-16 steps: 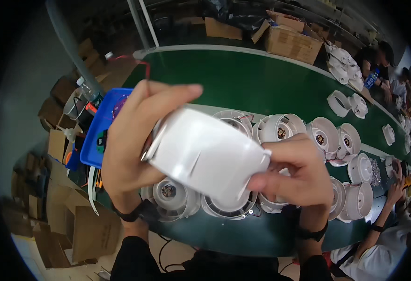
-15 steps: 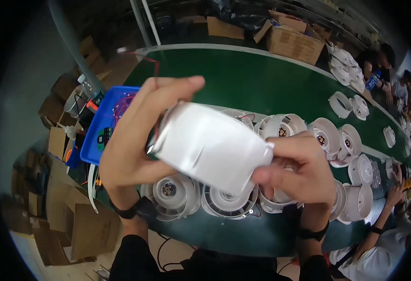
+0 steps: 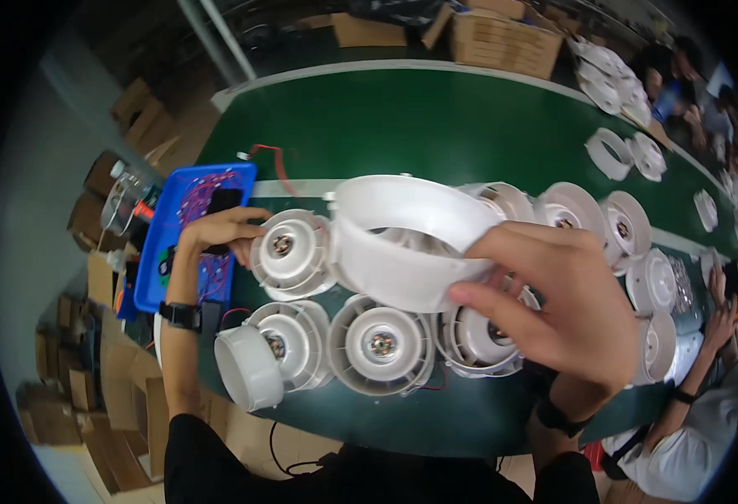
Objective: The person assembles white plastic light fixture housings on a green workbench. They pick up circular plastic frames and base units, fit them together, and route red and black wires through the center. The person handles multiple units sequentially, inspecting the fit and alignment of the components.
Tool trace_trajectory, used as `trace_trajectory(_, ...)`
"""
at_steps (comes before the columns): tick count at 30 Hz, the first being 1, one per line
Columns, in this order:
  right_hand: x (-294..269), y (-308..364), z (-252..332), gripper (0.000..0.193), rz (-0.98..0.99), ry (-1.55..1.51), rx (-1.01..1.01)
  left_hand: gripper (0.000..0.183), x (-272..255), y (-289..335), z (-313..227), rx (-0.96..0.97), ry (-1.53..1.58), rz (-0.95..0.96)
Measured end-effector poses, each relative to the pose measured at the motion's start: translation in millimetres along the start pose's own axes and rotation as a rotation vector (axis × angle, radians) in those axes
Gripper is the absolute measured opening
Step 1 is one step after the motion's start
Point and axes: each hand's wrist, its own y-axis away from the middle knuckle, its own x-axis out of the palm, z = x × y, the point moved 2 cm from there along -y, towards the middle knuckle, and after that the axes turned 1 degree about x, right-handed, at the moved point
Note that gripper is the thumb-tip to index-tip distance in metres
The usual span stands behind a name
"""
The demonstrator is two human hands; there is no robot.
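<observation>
My right hand [image 3: 554, 307] pinches a white plastic ring [image 3: 403, 281] by its right side, thumb and fingers on its wall, tilted above the other parts. My left hand [image 3: 226, 233] has its fingers closed on the left edge of a white round fan unit [image 3: 291, 252] with a dark copper-coloured motor centre, on the table. Below the ring stands another fan unit [image 3: 382, 340]. To its left, a loose white ring [image 3: 249, 370] leans against a further fan unit [image 3: 289, 343]. A red wire [image 3: 281, 164] with a white plug lies behind the left-hand unit.
A blue tray [image 3: 144, 290] with wires and dark parts lies at left. More white housings [image 3: 625, 231] stand along the right of the green table [image 3: 344, 118]. Cardboard boxes [image 3: 503, 46] sit beyond the far edge. At right, a co-worker's arm [image 3: 705, 361] reaches in.
The white piece held between both hands has turned, showing an open ring, now in my right hand alone. My left hand has moved left and down to a fan unit. The view has shifted.
</observation>
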Motion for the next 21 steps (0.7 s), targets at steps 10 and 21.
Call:
trace_trajectory(10, -5.0, 2.8, -3.7, 0.022, -0.027, 0.16, -0.057, 0.04, -42.4, -71.0, 10.5, 0.158, 0.136, -0.308)
trace_trajectory(21, 6.3, -4.0, -1.0, 0.02, -0.02, 0.244, -0.013, 0.079, 19.0, -46.3, -121.4, 0.683, 0.083, -0.072)
